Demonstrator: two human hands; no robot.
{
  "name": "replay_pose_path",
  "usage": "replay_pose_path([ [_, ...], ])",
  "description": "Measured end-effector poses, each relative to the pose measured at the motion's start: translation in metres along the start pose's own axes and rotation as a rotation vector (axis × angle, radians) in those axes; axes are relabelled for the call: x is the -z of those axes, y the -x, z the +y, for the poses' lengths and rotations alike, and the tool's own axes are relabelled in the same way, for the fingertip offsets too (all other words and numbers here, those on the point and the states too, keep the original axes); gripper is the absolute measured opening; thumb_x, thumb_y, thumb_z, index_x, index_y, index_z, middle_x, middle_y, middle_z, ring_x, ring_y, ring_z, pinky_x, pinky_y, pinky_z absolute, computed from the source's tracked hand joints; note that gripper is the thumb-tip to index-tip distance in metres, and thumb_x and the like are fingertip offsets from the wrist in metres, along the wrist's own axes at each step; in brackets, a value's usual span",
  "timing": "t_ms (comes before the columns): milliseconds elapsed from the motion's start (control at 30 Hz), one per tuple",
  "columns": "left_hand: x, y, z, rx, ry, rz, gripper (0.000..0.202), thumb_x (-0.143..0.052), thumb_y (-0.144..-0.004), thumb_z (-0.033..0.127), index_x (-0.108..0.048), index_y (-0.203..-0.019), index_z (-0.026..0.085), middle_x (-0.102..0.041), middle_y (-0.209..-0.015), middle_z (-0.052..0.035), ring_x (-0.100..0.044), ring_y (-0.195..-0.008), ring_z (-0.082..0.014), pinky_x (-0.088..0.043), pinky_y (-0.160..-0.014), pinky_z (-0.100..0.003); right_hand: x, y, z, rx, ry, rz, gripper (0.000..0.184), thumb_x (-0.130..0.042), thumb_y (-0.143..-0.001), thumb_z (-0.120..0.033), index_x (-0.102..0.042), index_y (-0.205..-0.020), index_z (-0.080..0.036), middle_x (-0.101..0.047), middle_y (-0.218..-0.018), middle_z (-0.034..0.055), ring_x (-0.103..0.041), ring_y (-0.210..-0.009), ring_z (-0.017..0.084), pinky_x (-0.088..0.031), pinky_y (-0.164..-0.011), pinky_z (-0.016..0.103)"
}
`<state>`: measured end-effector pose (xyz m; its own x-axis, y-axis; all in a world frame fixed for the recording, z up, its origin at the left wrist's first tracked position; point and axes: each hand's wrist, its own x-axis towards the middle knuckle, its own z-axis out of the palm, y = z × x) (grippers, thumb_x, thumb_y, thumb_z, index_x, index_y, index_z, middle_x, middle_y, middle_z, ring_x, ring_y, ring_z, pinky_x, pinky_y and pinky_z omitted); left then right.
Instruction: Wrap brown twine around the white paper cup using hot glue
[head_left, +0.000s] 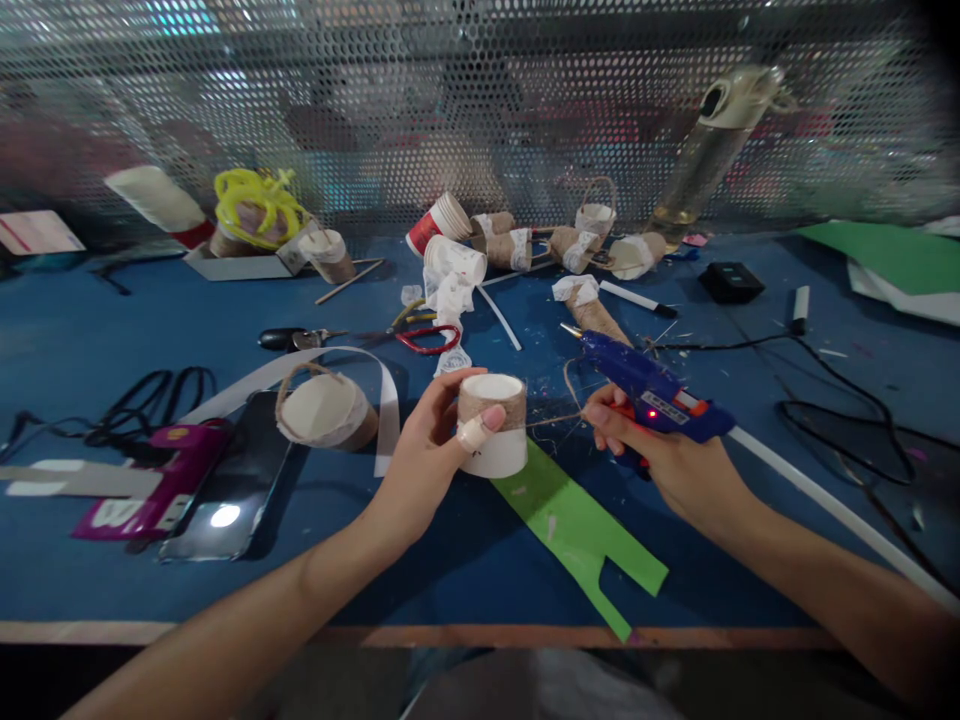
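Phone [244, 470] is lying near the table's [420, 595] front edge, left of a small basket [326, 410]. Left hand [426, 445] is holding a paper cup [493, 455] above the table, back from the front edge's middle, its fingers curving snugly around it. String [555, 420] is running rightward to the right hand [660, 447], whose fingers are wrapping a glue gun [637, 375] and pinching the string.

Glue stick [825, 494] cut off, background [337, 130] blurred

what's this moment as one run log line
left hand: holds white paper cup | right hand: holds blue glue gun, pinches brown twine | twine: wrapped around cup's upper part | glue gun light: red
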<state>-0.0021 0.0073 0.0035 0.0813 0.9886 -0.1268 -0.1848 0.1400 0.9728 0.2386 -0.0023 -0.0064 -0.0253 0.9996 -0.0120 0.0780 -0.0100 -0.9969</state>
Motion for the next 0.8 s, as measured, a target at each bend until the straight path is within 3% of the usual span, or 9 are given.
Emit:
replay_pose_path([
  [433,0.002,0.0,-0.004,0.029,0.045,-0.06,0.04,-0.086,-0.08,0.042,-0.072,-0.116,0.03,-0.073,-0.121,-0.003,-0.065,-0.111,-0.0233,-0.05,-0.084,-0.028,-0.008,-0.003,-0.014,-0.059,0.033,0.056,0.034,-0.085,-0.075,-0.054,-0.067,-0.074,-0.026,-0.058,-0.063,-0.0048,-0.054,-0.056,0.014,-0.054,-0.065,0.032],
  [800,-0.001,0.001,-0.002,0.125,0.129,-0.079,0.04,-0.088,-0.077,0.044,-0.076,-0.112,0.029,-0.074,-0.117,-0.0042,-0.065,-0.105,-0.0244,-0.053,-0.081,-0.03,-0.008,-0.004,-0.008,-0.076,0.043,0.033,0.024,-0.083,-0.078,-0.047,-0.068,-0.075,-0.029,-0.061,-0.066,-0.0028,-0.055,-0.055,0.015,-0.054,-0.061,0.035],
])
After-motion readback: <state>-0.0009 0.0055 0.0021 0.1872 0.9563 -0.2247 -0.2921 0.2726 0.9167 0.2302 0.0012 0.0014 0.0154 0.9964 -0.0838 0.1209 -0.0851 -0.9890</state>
